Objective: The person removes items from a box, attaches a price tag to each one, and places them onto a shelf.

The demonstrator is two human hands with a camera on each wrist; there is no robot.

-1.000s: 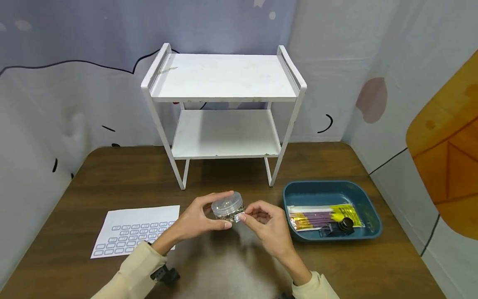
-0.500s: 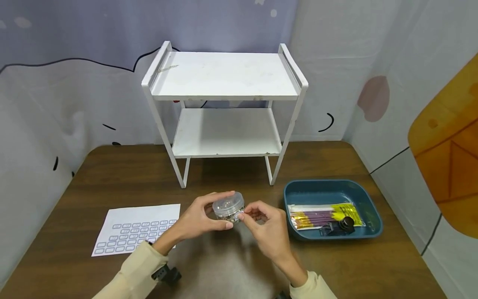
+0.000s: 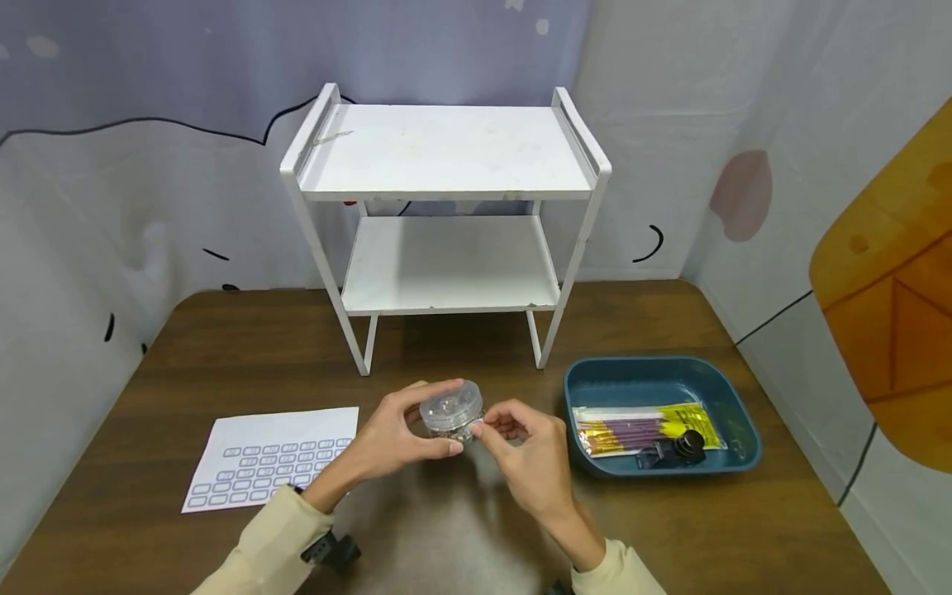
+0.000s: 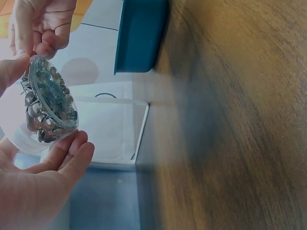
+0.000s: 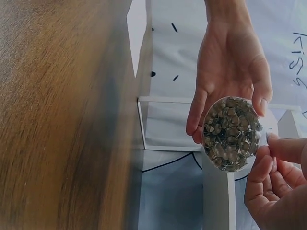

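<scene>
A small clear round jar [image 3: 450,410] with a transparent lid is held above the table. My left hand [image 3: 394,434] grips it from the left, thumb low on the near side and fingers around the far side. Many shiny domed metal tacks [image 5: 229,134] fill the jar, seen through its base in the right wrist view. On the jar's right side is a small white label [image 5: 263,138]. My right hand [image 3: 531,454] has its thumb and curled forefinger at the label, pinching it against the jar wall. The thumb hides part of the label.
A printed sheet of blue-framed labels [image 3: 253,434] lies on the left of the table. To the right stands a blue tray [image 3: 632,372] holding a packet of brushes [image 3: 632,430] and a black-capped bottle [image 3: 689,446]. A white two-tier rack [image 3: 446,153] stands behind.
The right thumb has moved slightly left and in against the jar, over the label that showed more fully before. The left hand keeps its grip.
</scene>
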